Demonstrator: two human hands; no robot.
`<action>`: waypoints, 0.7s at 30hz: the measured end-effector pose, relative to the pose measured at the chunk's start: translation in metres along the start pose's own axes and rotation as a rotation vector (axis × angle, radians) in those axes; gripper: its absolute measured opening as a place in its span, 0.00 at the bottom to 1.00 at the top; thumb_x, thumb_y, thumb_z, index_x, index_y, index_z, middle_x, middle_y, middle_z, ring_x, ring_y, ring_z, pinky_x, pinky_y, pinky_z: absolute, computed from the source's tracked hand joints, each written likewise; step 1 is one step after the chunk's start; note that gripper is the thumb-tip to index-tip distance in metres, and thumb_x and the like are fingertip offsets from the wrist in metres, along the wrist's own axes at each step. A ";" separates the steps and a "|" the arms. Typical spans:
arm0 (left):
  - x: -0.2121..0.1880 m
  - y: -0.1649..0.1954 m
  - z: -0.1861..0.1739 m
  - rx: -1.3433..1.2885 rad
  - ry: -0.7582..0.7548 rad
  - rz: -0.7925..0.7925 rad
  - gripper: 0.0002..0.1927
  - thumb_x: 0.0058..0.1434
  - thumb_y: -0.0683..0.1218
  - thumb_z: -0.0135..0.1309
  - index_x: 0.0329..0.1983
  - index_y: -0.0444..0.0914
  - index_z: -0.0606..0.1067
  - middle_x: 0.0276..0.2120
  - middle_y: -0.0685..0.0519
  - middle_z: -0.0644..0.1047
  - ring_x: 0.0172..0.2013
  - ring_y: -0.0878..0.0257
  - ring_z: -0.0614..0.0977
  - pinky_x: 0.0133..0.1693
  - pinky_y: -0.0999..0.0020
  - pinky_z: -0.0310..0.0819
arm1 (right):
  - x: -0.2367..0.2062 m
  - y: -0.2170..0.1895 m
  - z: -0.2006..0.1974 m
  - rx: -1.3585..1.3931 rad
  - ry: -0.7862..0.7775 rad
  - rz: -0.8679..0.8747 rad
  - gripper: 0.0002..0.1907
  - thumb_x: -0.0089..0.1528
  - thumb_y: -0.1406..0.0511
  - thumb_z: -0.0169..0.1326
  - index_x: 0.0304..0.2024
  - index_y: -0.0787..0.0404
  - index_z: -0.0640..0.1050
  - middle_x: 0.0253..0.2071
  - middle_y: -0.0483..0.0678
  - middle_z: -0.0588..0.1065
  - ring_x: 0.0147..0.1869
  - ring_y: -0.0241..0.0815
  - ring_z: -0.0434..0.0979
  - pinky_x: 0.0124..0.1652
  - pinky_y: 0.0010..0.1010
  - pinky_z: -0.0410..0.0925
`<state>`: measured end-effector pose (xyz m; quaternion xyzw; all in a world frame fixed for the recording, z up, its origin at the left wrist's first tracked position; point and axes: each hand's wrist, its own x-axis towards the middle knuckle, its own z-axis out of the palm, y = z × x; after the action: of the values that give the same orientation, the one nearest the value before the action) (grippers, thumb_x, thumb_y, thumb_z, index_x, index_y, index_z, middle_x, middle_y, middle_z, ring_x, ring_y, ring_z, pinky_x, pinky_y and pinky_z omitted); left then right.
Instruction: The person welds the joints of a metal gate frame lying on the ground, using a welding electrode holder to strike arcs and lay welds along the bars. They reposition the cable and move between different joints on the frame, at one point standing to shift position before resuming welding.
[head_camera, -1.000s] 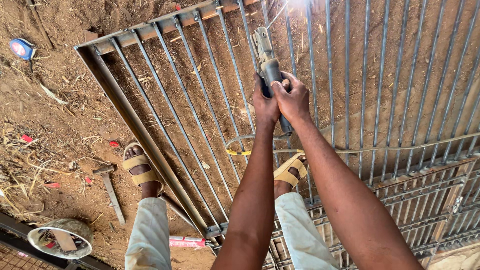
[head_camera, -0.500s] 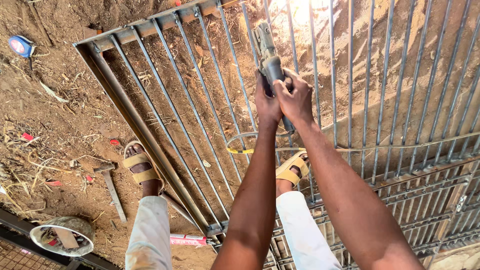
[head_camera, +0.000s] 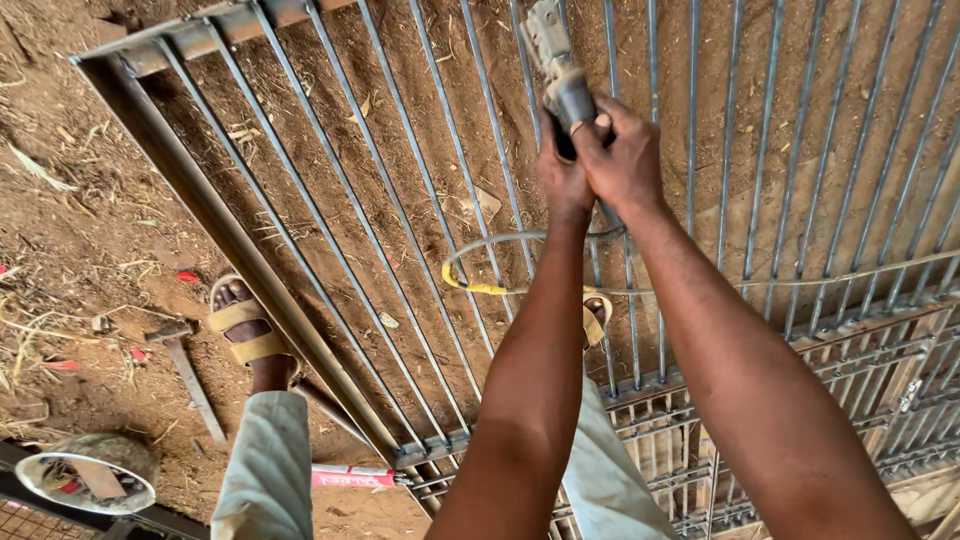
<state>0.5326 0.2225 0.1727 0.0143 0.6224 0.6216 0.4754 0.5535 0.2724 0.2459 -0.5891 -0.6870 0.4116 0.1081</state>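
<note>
I am looking down over two outstretched arms as both hands are gripping a grey power tool (head_camera: 562, 85), likely an angle grinder, held above a steel bar grille (head_camera: 330, 230) lying flat on bare reddish dirt. The left hand (head_camera: 563, 178) is wrapping the rear of the tool's barrel, fingers curled tight around it; the right hand (head_camera: 625, 160) is clamping the same barrel from the other side, thumb and fingers closed together, so the two hands are touching each other. The tool's head is pointing away from me, over the far bars; I cannot tell whether its disc is touching metal.

I am judging the tool as dense, rigid and nose-heavy, likely to kick and vibrate, so the two-handed hold on the narrow body behind the head looks like the sound place to take it, well clear of the working end. Its cable (head_camera: 520, 265), grey with a yellow-wrapped stretch, is looping slackly across the bars beneath the wrists and could snag. The grille itself looks stiff and heavy, with hard edges.

A sandalled foot (head_camera: 243, 330) is standing on the dirt just outside the frame, near a hammer (head_camera: 185, 365), while a round metal dish (head_camera: 88, 480) is sitting at the lower left.
</note>
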 end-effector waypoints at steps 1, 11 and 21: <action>0.002 0.000 0.002 0.079 0.014 -0.019 0.54 0.57 0.56 0.67 0.79 0.30 0.54 0.59 0.40 0.76 0.54 0.55 0.80 0.53 0.64 0.77 | 0.002 0.002 -0.001 -0.009 -0.010 0.014 0.25 0.62 0.62 0.58 0.59 0.68 0.78 0.47 0.60 0.82 0.49 0.47 0.85 0.50 0.36 0.76; 0.004 0.023 0.000 0.159 -0.026 -0.303 0.57 0.52 0.56 0.64 0.80 0.39 0.47 0.57 0.38 0.75 0.51 0.52 0.82 0.49 0.58 0.82 | 0.006 -0.008 -0.003 -0.030 -0.063 0.157 0.26 0.61 0.63 0.55 0.61 0.68 0.75 0.47 0.58 0.81 0.48 0.46 0.85 0.51 0.33 0.77; 0.012 0.018 -0.005 0.179 -0.059 -0.094 0.54 0.56 0.55 0.64 0.79 0.32 0.51 0.56 0.38 0.78 0.53 0.53 0.83 0.52 0.61 0.81 | 0.009 -0.006 0.000 -0.049 -0.022 0.085 0.22 0.62 0.63 0.56 0.57 0.67 0.79 0.46 0.56 0.82 0.48 0.45 0.85 0.52 0.36 0.76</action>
<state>0.5128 0.2305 0.1791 0.0457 0.6613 0.5397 0.5189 0.5467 0.2805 0.2466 -0.6157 -0.6724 0.4052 0.0684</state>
